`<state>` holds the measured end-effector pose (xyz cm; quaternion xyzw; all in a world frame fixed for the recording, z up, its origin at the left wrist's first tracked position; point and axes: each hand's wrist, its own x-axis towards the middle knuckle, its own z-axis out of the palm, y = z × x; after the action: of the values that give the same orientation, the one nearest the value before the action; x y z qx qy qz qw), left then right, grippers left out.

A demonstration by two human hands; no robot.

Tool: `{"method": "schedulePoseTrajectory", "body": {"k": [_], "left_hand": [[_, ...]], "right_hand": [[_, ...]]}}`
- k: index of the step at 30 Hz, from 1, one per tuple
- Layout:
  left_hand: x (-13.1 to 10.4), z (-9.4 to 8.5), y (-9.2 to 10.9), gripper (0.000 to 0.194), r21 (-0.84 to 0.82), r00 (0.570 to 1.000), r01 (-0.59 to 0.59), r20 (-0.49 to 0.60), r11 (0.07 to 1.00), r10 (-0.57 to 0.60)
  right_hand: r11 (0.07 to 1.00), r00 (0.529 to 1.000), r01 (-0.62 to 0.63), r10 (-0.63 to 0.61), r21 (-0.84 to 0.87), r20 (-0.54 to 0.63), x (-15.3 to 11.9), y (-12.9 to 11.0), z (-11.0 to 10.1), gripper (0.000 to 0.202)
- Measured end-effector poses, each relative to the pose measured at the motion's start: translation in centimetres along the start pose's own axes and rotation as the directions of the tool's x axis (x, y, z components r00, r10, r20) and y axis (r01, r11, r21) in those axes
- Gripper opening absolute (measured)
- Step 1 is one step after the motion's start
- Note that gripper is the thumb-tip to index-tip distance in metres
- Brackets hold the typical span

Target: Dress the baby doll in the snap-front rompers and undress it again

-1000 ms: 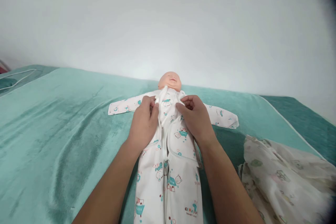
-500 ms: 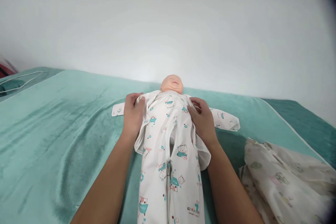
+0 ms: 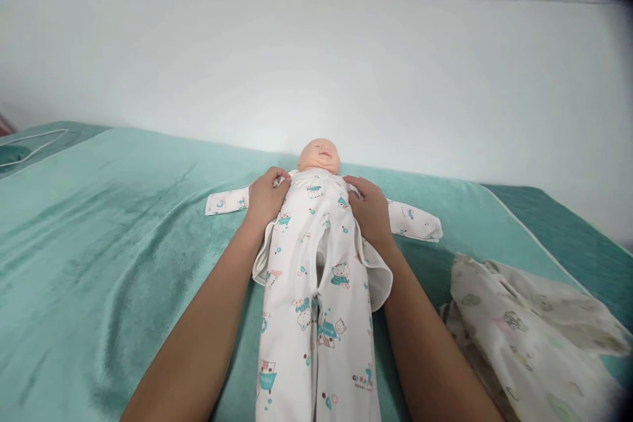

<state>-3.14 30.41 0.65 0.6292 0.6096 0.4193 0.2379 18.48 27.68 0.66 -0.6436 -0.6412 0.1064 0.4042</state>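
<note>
A baby doll (image 3: 319, 155) lies on its back, head toward the wall, in white printed clothes. White printed trousers (image 3: 317, 264) reach up over its chest. Beneath them, a white printed top (image 3: 415, 221) spreads its sleeves out to both sides. My left hand (image 3: 268, 196) is closed on cloth at the doll's upper chest on the left, thumb and fingers near the trousers' top edge. On the other side, my right hand (image 3: 368, 208) pinches cloth near the top edge at the right of the chest.
A teal blanket (image 3: 163, 211) covers the surface. Crumpled white printed cloth (image 3: 524, 330) lies at the lower right. A white cord (image 3: 44, 145) is at the far left. Behind stands a white wall (image 3: 316, 66) with a dark band above.
My left hand has moved up and inward toward the doll's neck. My right hand has shifted slightly up and inward along the cloth. The view has shifted a little.
</note>
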Motion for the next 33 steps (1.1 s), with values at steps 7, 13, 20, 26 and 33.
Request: {"method": "schedulePoseTrajectory", "body": {"k": [7, 13, 20, 26, 33], "left_hand": [[0.7, 0.4, -1.5, 0.015, 0.145, 0.996, 0.032, -0.088, 0.989, -0.019], [0.7, 0.0, -1.8, 0.018, 0.275, 0.988, 0.091, -0.142, 0.957, -0.053], [0.3, -1.2, -2.1, 0.021, 0.323, 0.978, 0.114, -0.204, 0.940, -0.049], [0.2, -1.6, -2.1, 0.027, 0.348, 0.989, 0.056, -0.149, 0.936, -0.004], [-0.4, -1.4, -1.5, 0.042, 0.434, 0.989, -0.148, 0.065, 0.889, 0.133]], "right_hand": [[0.998, 0.998, -0.053, 0.054, -0.031, 0.031, 1.9, 0.5, 0.1, 0.044], [0.983, 0.996, -0.083, 0.087, -0.162, 0.022, 2.9, 1.4, -0.1, 0.044], [0.947, 0.982, -0.187, 0.172, -0.260, -0.082, 3.3, 3.4, -2.1, 0.039], [0.958, 0.989, -0.150, 0.145, -0.244, -0.038, 3.1, 3.7, -2.9, 0.033], [0.952, 0.946, 0.306, -0.307, 0.031, 0.103, 1.2, -1.6, -2.0, 0.063]]}}
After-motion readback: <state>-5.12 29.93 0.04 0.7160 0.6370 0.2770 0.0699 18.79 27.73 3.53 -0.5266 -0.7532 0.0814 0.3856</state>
